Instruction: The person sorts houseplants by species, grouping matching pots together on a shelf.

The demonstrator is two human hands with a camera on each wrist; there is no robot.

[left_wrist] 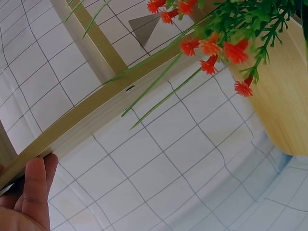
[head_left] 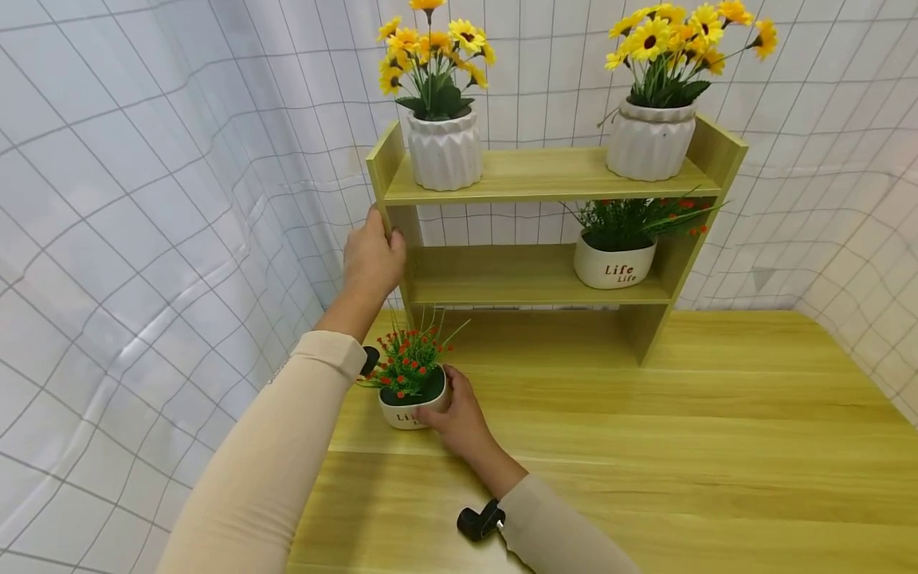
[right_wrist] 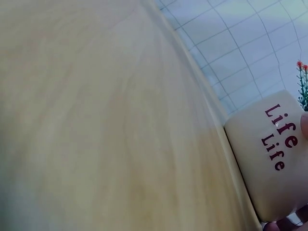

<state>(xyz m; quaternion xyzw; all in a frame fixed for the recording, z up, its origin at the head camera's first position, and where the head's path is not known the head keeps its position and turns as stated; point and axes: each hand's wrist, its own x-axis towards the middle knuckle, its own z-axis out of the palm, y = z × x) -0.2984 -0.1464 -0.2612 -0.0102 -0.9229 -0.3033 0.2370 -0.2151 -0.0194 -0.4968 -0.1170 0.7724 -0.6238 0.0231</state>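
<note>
At the left side of a small wooden shelf [head_left: 545, 275], my left hand [head_left: 373, 259] grips the upright side panel [left_wrist: 91, 110], thumb on one face and fingers on the other. My right hand [head_left: 459, 410] holds a white oval flowerpot [right_wrist: 267, 159] by its right end. Red lettering reading "Life" marks the pot's front, and red flowers [head_left: 409, 363] with green leaves grow out of it. The pot sits on the table by the shelf's lower left corner, below my left forearm. In the right wrist view only bits of my fingers show at the frame's edge.
Two ribbed white pots of yellow flowers, a left one [head_left: 445, 151] and a right one [head_left: 649, 142], stand on the top board. A matching "Life" pot [head_left: 613, 259] stands at the right of the middle board. A white gridded curtain [head_left: 179, 199] hangs behind and beside the wooden table [head_left: 717, 446].
</note>
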